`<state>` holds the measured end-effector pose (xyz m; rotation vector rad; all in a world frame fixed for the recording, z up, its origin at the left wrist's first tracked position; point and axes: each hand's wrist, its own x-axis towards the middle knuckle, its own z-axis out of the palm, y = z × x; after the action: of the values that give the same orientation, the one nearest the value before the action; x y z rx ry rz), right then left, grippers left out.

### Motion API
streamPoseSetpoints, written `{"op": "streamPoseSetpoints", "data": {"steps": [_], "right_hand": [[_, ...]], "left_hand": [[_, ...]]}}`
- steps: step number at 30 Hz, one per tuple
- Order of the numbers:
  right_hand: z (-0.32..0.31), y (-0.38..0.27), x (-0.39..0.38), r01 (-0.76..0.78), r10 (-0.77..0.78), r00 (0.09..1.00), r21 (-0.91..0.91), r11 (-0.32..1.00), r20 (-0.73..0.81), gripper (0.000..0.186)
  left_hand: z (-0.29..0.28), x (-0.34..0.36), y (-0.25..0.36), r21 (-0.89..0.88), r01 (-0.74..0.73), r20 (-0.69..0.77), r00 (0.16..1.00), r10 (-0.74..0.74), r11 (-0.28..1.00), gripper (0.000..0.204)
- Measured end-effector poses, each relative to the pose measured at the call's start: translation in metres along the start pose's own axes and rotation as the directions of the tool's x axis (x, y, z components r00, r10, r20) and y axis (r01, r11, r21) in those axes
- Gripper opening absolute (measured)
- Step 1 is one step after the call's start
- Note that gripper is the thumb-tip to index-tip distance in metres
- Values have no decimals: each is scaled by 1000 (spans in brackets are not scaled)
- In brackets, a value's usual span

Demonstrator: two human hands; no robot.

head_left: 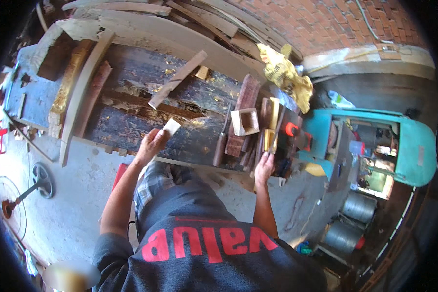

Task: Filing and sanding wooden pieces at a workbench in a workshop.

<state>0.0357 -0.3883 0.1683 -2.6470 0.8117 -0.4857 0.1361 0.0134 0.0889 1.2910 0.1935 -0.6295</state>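
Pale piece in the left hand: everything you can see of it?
The pale piece looks like wood: small, cream-coloured, flat-faced, with straight edges. The left hand grips its lower-left end; the other end juts up and right, over the bench. The gripped end is hidden; bench contact can't be told.

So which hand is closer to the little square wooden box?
The right hand, lower in the picture and slightly right of the square wooden box. The left hand, holding a pale block, is farther off to the box's left.

A brick wall [345, 22] is rising beyond a green machine [418, 151]; metal drums [344, 237] are sitting before it, a fan [23, 195] far to its left.
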Motion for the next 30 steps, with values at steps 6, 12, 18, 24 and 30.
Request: {"op": "streamPoseSetpoints", "data": {"steps": [6, 12, 18, 24, 30], "right_hand": [[31, 28, -9, -43, 39, 977, 19, 999, 208, 31], [66, 34, -14, 127, -116, 965, -33, 991, 235, 53], [58, 26, -18, 137, -99, 932, -84, 987, 349, 69], [43, 16, -29, 42, -28, 955, -41, 998, 294, 64], [37, 1, -67, -145, 158, 950, -68, 987, 268, 58]], "left_hand": [[8, 22, 13, 77, 77, -130, 989, -67, 994, 33], [6, 75, 78, 78, -51, -168, 984, 64, 996, 26], [-4, 136, 124, 267, -82, -217, 966, 142, 960, 37], [-15, 229, 140, 569, 47, -217, 972, 94, 821, 52], [-11, 301, 125, 751, 18, -146, 980, 139, 660, 50]]}}
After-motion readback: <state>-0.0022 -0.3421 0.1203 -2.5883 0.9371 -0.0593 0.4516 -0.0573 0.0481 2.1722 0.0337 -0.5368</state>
